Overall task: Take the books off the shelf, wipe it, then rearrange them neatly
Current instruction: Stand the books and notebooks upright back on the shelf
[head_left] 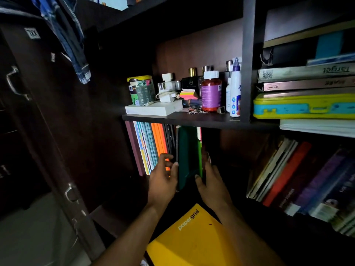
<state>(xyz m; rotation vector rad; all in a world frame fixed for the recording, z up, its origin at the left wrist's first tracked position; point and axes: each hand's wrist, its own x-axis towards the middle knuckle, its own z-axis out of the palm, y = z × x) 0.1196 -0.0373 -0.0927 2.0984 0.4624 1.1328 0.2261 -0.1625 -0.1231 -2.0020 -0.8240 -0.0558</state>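
Both hands bracket a dark green book (pixel 189 156) standing upright in the lower shelf (pixel 192 120) bay, likely to keep it square with the row. Left hand (pixel 163 181): fingers spread, thumb pressed on the book's left cover. Right hand (pixel 211 181): fingers flat against its right side, thumb on the front edge. Upright notebooks (pixel 151 146) sit at 9 o'clock of it; leaning books (pixel 288 173) at 3 o'clock. A yellow notebook (pixel 192 239) lies at 6 o'clock. The upper bay at 12 o'clock holds bottles (pixel 211 91) and a tin (pixel 141 90).
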